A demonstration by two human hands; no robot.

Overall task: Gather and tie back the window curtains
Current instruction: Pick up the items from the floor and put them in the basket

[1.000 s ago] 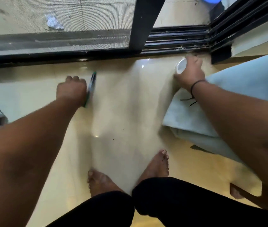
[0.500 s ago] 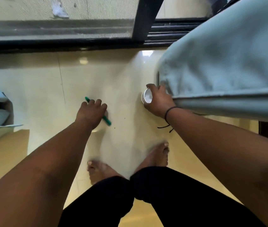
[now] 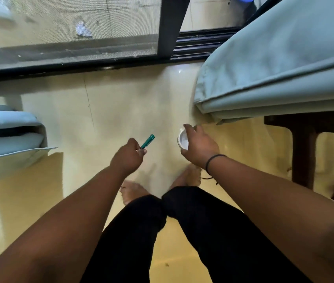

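- Leftmost, a pale blue curtain (image 3: 6, 139) bunches at the left edge, cut off by the frame; its top is hidden.
- Nearer centre, the left hand (image 3: 128, 159) pinches a green pen (image 3: 147, 141).
- Next, the right hand (image 3: 199, 149) curls round a small white cup (image 3: 183, 140).
- Rightmost, the larger curtain (image 3: 280, 64) lies far-right of both hands, its hem running left to right, closest to the right hand; no tie-back shows.
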